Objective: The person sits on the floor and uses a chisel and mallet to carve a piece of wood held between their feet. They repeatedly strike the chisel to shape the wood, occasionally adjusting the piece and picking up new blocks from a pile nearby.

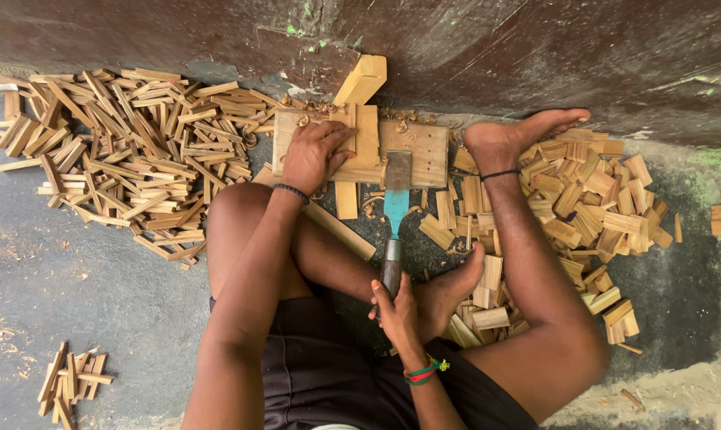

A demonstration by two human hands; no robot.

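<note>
I sit on the ground with legs folded. My left hand point(314, 153) presses flat on a small wooden piece point(364, 143) lying on a wooden board point(412, 147) against the wall. My right hand point(394, 306) grips the dark handle of a broad chisel point(395, 209) with a blue shank. Its metal blade rests on the board beside the wooden piece. My right foot point(520, 131) is braced against the board's right end, and my left foot point(452, 291) lies under the chisel handle.
A large heap of thin wooden strips point(129, 151) lies to the left. Short wooden blocks point(583, 199) are piled to the right. A thick block point(362, 78) leans on the dark wall point(496, 48). A few strips point(72, 381) lie at lower left on the concrete floor.
</note>
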